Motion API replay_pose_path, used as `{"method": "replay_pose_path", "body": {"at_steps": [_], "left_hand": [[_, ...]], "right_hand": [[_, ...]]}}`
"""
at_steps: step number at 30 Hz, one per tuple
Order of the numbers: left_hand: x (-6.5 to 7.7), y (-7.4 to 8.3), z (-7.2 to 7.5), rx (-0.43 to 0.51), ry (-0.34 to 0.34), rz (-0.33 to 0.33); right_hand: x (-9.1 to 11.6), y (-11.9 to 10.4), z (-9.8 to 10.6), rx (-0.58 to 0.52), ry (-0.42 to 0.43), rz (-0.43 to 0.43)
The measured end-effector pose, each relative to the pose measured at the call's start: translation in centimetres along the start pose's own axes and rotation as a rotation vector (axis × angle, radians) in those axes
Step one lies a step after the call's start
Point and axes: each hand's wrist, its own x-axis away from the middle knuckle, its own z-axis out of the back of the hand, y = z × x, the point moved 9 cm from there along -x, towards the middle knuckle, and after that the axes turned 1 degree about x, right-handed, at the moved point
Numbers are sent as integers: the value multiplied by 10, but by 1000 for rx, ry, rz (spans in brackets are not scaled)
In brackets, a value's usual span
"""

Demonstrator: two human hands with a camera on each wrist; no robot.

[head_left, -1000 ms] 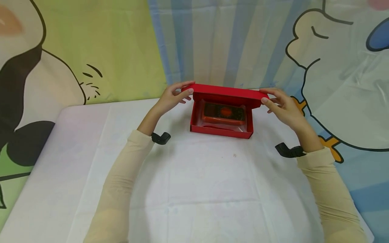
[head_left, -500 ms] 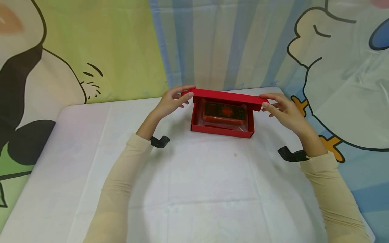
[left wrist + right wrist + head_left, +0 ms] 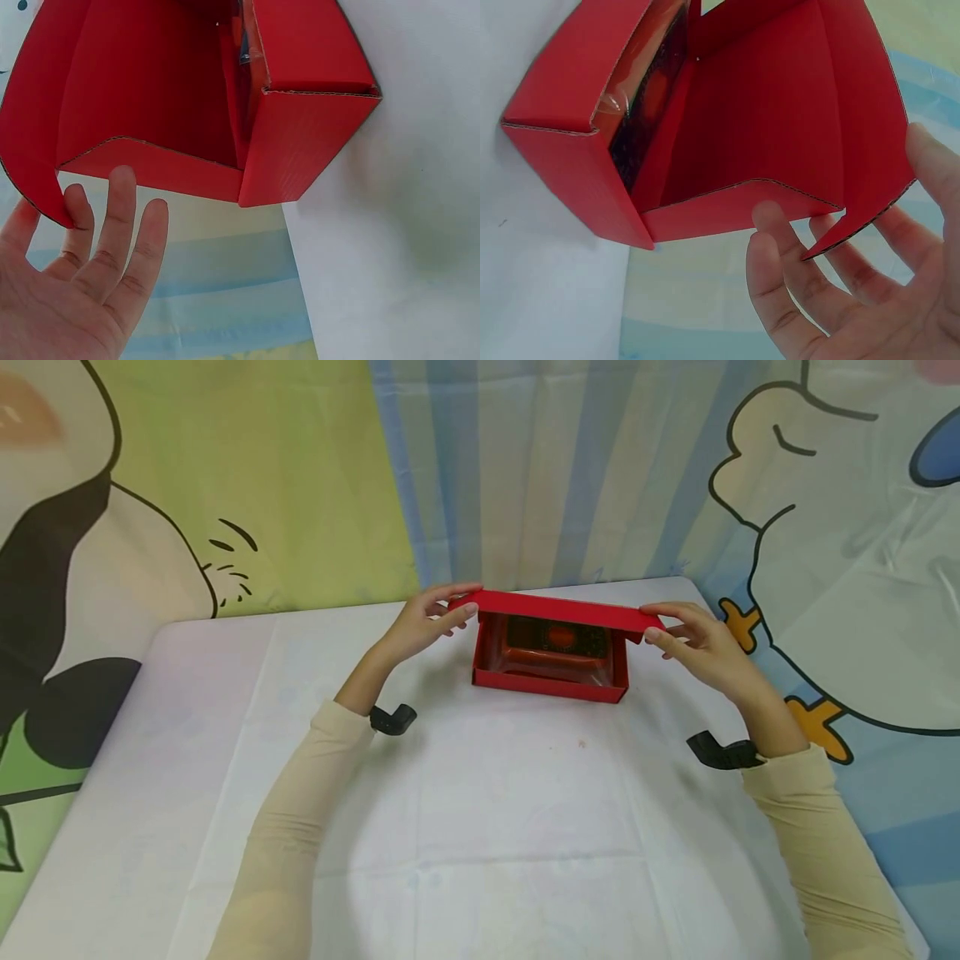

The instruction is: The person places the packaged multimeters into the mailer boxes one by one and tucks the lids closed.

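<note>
A red cardboard box (image 3: 547,685) stands on the white-covered table, its hinged lid (image 3: 558,607) tilted part way down over it. Inside lies an orange item with a dark label (image 3: 555,647), in clear plastic wrap; the lid hides its back edge. My left hand (image 3: 420,625) pinches the lid's left front corner, thumb in front and fingers over the top. At the opposite corner, my right hand (image 3: 703,645) holds the lid between thumb and fingers. The left wrist view shows the lid's front flap (image 3: 30,112) by the left fingers. Curved side flaps (image 3: 742,206) project from the lid.
The white tablecloth (image 3: 480,827) spreads in front of the box. Close behind the box, the table's back edge meets a printed cloth backdrop (image 3: 300,485) with cartoon figures. Black wrist mounts (image 3: 393,720) sit on both forearms.
The lid has come down and forward over the box, with both hands lowering along with it. Less of the wrapped item shows now. The box base has stayed in place.
</note>
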Motion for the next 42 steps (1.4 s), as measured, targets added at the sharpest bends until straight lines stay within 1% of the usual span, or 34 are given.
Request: {"method": "replay_pose_path", "body": {"at_steps": [6,13,17,21,28,33,38,39,42], "left_hand": [[2,-1,-2,-13,-6,1],[11,-6,-9,58,-36,13],[15,-10,-12,62,-54,3],[17,-12,-13,68,-59,-3],[22,-16,-16,62,-74,-3],[25,-20,-19,56,-82,-11],[28,-23,-23,108,-84,-26],[30,-20,-24,120,-87,-24],[32,-22,-26,143,-90,-16]], "right_hand": [[3,4,-1,-13,-1,-6],[9,7,-5,-3,-9,-21],[11,12,-8,-5,-17,-28],[12,16,-11,-18,-23,-36],[13,16,-15,-43,-33,-14],[15,20,-17,-30,-42,-7],[16,22,-20,-28,-49,30],[17,23,-20,-31,-48,33],[18,23,-22,-37,-44,52]]}}
